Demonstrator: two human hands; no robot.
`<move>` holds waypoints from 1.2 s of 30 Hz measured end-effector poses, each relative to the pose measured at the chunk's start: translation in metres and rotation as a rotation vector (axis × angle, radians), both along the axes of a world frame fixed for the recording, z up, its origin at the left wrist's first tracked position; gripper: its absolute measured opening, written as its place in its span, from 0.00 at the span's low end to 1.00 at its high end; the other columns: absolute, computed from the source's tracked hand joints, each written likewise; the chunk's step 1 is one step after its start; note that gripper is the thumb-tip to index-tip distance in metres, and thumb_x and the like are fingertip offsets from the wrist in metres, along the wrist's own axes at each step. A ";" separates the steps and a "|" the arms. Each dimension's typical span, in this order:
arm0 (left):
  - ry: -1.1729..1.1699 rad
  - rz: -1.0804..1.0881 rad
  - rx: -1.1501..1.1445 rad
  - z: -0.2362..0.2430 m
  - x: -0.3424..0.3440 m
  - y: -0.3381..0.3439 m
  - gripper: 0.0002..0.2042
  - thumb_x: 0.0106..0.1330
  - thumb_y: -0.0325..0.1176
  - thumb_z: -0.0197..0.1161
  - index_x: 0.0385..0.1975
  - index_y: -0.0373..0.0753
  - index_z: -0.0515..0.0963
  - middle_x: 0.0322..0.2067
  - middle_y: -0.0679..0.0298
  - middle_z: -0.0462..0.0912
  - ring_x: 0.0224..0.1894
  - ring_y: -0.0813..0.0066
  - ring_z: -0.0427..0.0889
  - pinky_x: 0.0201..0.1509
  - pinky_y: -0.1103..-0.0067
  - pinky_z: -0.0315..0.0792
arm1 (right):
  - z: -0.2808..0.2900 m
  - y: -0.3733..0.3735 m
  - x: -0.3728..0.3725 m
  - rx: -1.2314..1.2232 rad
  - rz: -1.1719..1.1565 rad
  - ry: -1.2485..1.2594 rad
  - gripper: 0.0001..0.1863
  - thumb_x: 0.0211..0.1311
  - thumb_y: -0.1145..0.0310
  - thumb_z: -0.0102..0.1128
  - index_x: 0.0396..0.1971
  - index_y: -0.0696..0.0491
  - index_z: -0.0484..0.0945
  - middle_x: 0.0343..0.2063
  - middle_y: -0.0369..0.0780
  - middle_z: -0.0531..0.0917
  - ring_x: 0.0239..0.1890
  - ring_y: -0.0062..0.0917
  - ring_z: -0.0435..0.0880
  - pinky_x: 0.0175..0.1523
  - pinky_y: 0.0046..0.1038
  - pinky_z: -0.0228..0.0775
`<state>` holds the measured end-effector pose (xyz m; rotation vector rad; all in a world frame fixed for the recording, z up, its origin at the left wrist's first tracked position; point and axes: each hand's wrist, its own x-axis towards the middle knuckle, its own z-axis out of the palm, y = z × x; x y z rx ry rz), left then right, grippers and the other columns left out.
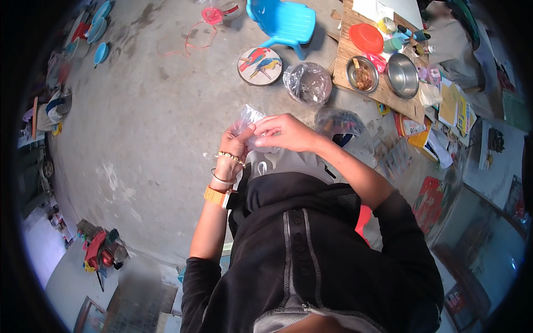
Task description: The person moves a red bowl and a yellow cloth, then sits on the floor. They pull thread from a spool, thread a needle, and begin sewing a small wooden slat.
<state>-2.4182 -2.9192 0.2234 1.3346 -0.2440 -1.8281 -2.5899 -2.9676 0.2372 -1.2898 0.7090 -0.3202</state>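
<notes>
Blue chair [284,22], red lid [366,37], clear bag [248,119].

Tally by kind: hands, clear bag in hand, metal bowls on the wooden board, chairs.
Hands: 2, left hand and right hand
Clear plastic bag: 1
Metal bowls: 2, one with food, one empty
Blue plastic chair: 1
Total: 6

Both forearms raised in front of the chest, elbows bent, black sleeves pushed up. Left hand [237,141] upright, fingers curled and pinching. Right hand [284,132] reaching across from the right, fingertips meeting those of the left. Bracelets on the left wrist.
</notes>
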 end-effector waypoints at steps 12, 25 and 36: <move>-0.308 -0.359 -0.337 0.013 -0.033 -0.018 0.06 0.55 0.21 0.56 0.32 0.36 0.73 0.28 0.70 0.75 0.29 0.85 0.72 0.32 0.87 0.67 | -0.001 0.003 -0.049 0.479 -0.332 0.004 0.23 0.51 0.76 0.53 0.49 0.63 0.62 0.24 0.42 0.77 0.18 0.20 0.77 0.20 0.19 0.70; -0.072 -0.450 -0.195 0.012 -0.045 -0.019 0.06 0.57 0.26 0.58 0.33 0.33 0.75 0.33 0.64 0.77 0.34 0.81 0.74 0.35 0.85 0.70 | -0.002 0.012 -0.075 0.317 -0.442 -0.034 0.17 0.57 0.75 0.48 0.48 0.59 0.67 0.30 0.40 0.78 0.24 0.19 0.78 0.25 0.19 0.71; -0.549 -0.270 -0.428 -0.015 -0.023 -0.032 0.15 0.45 0.17 0.61 0.33 0.35 0.67 0.27 0.69 0.70 0.28 0.83 0.70 0.31 0.87 0.67 | 0.001 -0.002 -0.024 0.181 -0.465 -0.033 0.17 0.59 0.62 0.51 0.42 0.60 0.73 0.28 0.38 0.78 0.24 0.15 0.77 0.30 0.18 0.71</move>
